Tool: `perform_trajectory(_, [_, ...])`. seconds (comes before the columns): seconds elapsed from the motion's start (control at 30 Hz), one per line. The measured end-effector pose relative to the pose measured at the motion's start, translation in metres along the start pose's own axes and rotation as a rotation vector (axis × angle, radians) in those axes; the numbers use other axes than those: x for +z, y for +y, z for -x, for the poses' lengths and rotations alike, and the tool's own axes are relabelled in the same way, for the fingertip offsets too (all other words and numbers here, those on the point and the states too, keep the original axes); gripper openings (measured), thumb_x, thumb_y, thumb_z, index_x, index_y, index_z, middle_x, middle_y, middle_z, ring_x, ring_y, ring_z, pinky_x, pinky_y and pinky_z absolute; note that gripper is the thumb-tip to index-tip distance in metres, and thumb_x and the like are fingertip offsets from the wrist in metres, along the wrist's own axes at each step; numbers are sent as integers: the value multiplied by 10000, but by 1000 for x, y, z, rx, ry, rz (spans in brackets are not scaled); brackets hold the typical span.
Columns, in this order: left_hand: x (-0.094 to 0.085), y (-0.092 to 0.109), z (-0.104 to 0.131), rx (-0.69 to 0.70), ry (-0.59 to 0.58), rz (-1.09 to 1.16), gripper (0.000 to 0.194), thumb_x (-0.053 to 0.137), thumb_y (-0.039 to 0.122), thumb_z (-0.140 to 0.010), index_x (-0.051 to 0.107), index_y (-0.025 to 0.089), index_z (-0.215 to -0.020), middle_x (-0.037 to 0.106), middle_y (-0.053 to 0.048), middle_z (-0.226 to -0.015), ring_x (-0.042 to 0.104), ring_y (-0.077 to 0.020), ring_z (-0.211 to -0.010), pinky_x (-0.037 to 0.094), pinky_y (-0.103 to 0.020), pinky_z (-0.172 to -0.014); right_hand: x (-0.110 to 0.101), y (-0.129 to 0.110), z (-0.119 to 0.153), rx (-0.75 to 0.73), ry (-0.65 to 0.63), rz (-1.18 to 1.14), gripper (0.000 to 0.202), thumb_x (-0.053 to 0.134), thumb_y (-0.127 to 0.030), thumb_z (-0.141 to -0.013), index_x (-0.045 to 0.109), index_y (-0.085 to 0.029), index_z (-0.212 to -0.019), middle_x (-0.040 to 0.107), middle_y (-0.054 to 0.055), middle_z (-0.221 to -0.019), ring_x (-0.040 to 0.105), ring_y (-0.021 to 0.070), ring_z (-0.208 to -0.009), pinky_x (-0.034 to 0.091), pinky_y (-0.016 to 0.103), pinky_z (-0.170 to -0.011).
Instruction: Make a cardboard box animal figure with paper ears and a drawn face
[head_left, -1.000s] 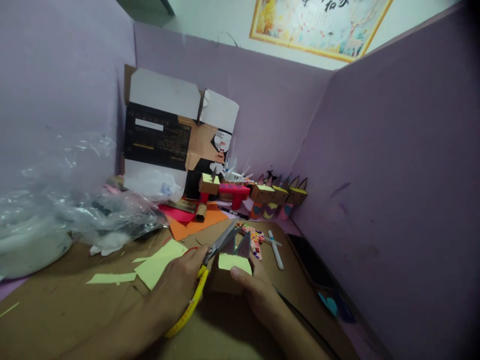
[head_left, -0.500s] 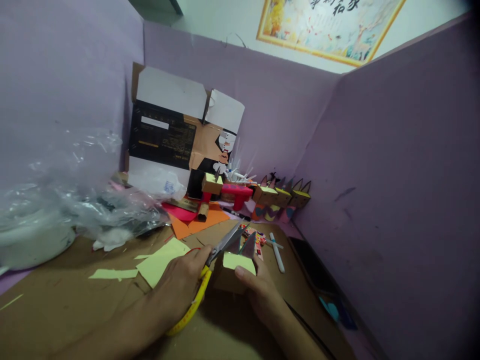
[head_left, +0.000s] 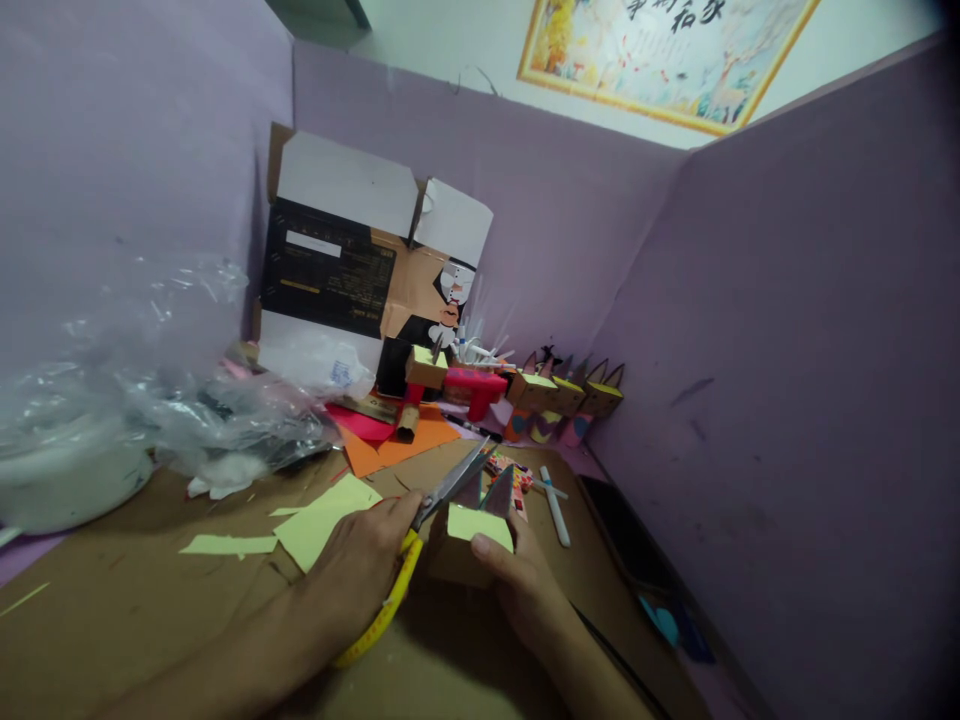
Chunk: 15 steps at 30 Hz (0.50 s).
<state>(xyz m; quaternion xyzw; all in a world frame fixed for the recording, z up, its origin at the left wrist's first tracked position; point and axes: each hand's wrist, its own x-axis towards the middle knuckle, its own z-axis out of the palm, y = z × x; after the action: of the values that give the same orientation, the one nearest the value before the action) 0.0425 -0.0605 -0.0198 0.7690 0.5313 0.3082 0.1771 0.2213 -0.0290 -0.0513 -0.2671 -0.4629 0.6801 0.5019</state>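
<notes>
My left hand (head_left: 367, 560) is wrapped round yellow-handled scissors (head_left: 399, 590), whose blades point up and away, close beside a small cardboard box. My right hand (head_left: 517, 565) grips this cardboard box (head_left: 459, 562) from its right side, with the thumb on the front edge of its top. Pale yellow paper covers the box's top, and two dark pointed ears (head_left: 498, 492) stand up at its back. Part of the left ear lies behind the scissor blades. Left of the scissors, pale yellow paper (head_left: 311, 535) lies partly behind my left hand.
Clear plastic bags (head_left: 172, 390) and a white bowl (head_left: 75, 490) lie at the left. Behind are orange paper (head_left: 390, 445), a red glue gun (head_left: 476, 385) and several eared box figures (head_left: 566, 395). A white pen (head_left: 556, 510) and a dark tray (head_left: 622, 530) are on the right.
The view has shifted very slightly. Both hands keep the same grips, and the scissors and box show almost no movement.
</notes>
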Motion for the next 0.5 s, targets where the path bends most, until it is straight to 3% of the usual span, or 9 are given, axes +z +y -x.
perform_trajectory(0.5, [-1, -1, 3, 12, -8, 12, 270, 441, 92, -746, 586, 217, -936, 676, -25, -796, 624, -193, -705, 476, -270, -642, -1, 1, 0, 4, 8, 32, 526, 797, -330, -622, 606, -197, -1093, 722, 88, -1012, 669, 285, -912, 501, 410, -834])
